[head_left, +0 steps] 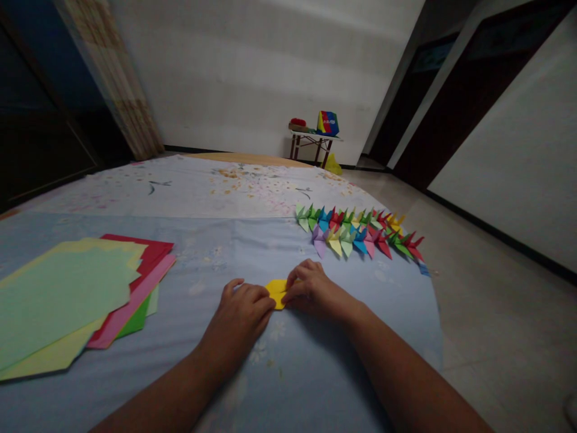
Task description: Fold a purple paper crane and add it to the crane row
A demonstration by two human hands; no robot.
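Note:
A small folded piece of yellow origami paper (276, 290) lies on the cloth-covered table between my hands. A crease runs across its middle. My left hand (246, 310) grips its left edge, thumb and fingers close together. On the other side, my right hand (313, 290) pinches the right end between thumb and fingers, hiding that end from view. Further back to the right stand two rows of folded paper cranes (346, 240) in several colours.
A stack of coloured paper sheets (67, 294) spreads over the table's left side. Blue and white flowered cloths (198, 186) cover the round table. Beyond it, a small stand (311, 137) against the wall bears a colourful box (327, 123). Tiled floor (487, 325) lies to the right.

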